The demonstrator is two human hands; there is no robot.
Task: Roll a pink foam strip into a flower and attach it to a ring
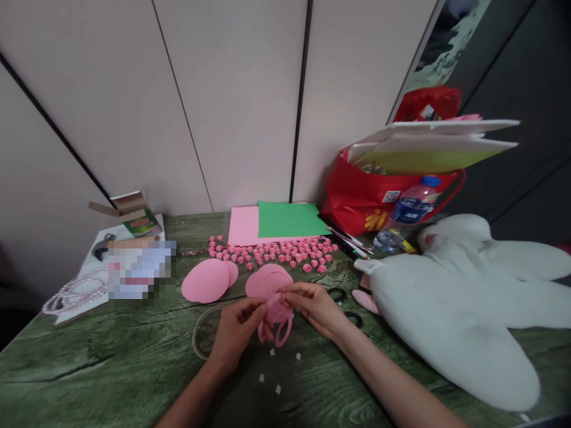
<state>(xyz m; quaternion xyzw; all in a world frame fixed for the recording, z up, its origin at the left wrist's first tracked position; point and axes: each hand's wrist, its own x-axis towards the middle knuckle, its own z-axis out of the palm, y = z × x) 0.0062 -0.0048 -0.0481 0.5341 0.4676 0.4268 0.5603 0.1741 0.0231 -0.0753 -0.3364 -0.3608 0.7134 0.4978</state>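
Note:
Both my hands meet over the green wood-grain table [89,368]. My left hand [236,330] pinches a pink paper spiral strip [279,324] that dangles in loops below the fingers. My right hand [312,303] is closed too, gripping the same strip at its upper end. Just behind my hands lies a stack of pink paper discs [267,280], with more pink discs [207,280] to the left. Several small rolled pink paper roses [276,252] are spread in a band further back.
Pink and green sheets [285,220] lie by the wall. A red bag [370,202] with boards, a water bottle [405,217] and a white plush toy [459,297] fill the right side. Black scissors [341,295] lie near my right wrist. Small white scraps [276,368] and a clear ring [203,330] lie near.

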